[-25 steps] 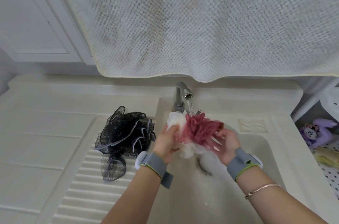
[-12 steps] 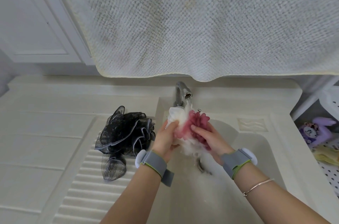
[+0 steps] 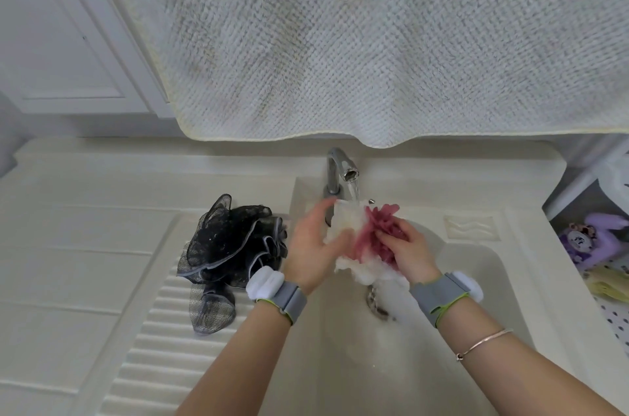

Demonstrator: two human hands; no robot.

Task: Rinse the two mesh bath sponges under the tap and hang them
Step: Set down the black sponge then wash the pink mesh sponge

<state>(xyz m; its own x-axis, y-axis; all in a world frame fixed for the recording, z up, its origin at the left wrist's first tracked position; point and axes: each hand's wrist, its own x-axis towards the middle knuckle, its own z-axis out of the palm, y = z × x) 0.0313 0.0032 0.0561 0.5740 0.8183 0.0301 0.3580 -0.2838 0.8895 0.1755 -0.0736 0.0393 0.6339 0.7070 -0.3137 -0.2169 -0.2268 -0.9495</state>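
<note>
A pink and white mesh sponge sits under the running water of the chrome tap, over the cream sink basin. My left hand holds its white side, fingers wrapped round the mesh. My right hand grips the pink side, fingers curled into it. A black mesh sponge with grey edging lies untouched on the ribbed drainboard, left of the basin.
A large white towel hangs overhead, its lower edge just above the tap. The drain shows below the sponge amid foam. A white rack with a purple toy stands to the right of the sink.
My right hand closed in from open fingers onto the pink part of the sponge. Both hands squeeze it together, a little higher and closer under the water stream.
</note>
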